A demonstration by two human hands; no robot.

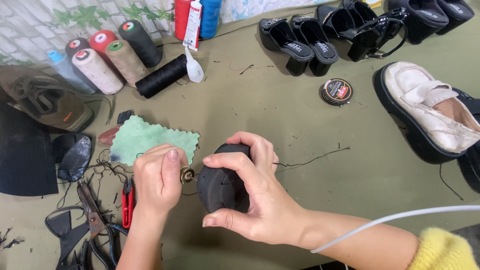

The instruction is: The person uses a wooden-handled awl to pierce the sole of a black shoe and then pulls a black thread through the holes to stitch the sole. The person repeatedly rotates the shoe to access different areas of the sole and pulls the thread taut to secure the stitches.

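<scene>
Right hand (255, 195) wraps a black shoe sole (222, 185), fingers curled over its top edge. Left hand (157, 177) pinches a brass-tipped awl (187, 175) against the sole's side (black thread (312, 160) trailing right). Open counter (280, 115) beyond; green cloth (150, 142) just behind the left hand.

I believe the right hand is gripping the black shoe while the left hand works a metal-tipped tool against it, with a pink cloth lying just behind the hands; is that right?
Nearly: the cloth behind the hands is pale green, not pink, as the head view shows. The rest holds: the right hand grips the black shoe, and the left hand works a metal-tipped tool against it.
</scene>
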